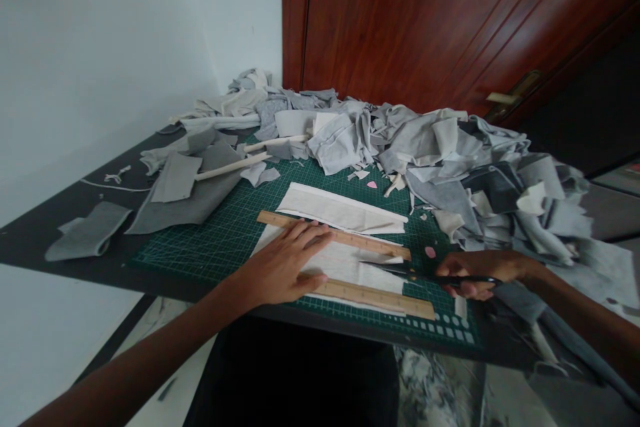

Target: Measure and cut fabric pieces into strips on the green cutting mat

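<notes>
- Folded grey cloth piece (pixel 95 230) near left corner of the black table (pixel 30 233).
- Green gridded cutting mat (pixel 195 257) reaches toward near edge.
- Left hand (pixel 283 267): fingers spread, grasping nothing; they rest on the far pale wooden ruler (pixel 373 243), thumb by the near pale wooden ruler (pixel 375 297).
- White flat cloth (pixel 345 270) shows between rulers, by middle of near edge.
- Black-handled scissors (pixel 420 276): blades at white cloth's right part.
- Right hand (pixel 465 270): fingers clenched round scissor handles.
- Grey-and-cream cloth heap (pixel 425 137), far edge.
</notes>
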